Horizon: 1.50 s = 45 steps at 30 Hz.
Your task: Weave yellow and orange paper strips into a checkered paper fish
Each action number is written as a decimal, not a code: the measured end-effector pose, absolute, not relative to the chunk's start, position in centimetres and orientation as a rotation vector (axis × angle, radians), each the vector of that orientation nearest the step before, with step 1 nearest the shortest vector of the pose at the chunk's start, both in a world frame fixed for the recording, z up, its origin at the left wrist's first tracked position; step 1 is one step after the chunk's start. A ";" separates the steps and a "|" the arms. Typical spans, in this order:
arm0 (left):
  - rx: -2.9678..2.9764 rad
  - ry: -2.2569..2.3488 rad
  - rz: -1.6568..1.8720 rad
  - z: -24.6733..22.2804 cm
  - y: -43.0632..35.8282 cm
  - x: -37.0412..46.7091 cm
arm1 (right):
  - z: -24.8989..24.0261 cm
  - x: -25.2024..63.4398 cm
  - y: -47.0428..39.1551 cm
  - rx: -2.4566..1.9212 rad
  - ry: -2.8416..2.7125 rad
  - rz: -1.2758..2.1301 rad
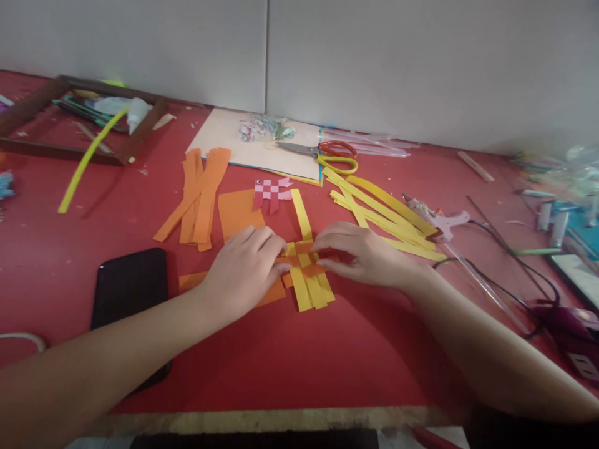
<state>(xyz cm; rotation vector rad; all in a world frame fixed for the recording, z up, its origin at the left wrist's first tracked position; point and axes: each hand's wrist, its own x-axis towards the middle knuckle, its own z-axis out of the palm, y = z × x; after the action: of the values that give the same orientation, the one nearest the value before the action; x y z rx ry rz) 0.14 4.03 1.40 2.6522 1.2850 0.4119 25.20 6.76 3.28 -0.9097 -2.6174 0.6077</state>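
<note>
- Left hand [246,268] and right hand [362,252] pinch the woven paper strips [303,280] from opposite sides.
- Pink fish [270,191]: beyond the hands.
- Black phone [131,284]: left of both.

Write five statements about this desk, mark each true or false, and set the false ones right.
1. The left hand and right hand both touch the woven strips. True.
2. The loose orange strips lie right of the loose yellow strips. False: the orange ones are on the left.
3. A checkered paper fish lies beyond the hands. True.
4. The phone lies partly under the right forearm in this view. False: the left forearm covers part of it.
5. The scissors have one red handle and one yellow. True.
</note>
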 end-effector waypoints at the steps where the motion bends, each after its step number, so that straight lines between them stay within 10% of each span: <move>1: 2.649 1.305 0.418 1.4 4.1 0.1 | 3.3 25.2 6.8 -0.916 -2.612 0.613; 45: 3.008 0.828 0.387 2.1 2.8 -0.9 | 2.5 26.4 7.6 -0.617 -2.615 0.447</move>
<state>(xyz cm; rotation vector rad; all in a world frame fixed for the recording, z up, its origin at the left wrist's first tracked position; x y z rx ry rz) -0.93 2.84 2.12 3.0076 0.8277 0.3868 26.42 7.57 2.55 -0.6173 -2.6154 0.4469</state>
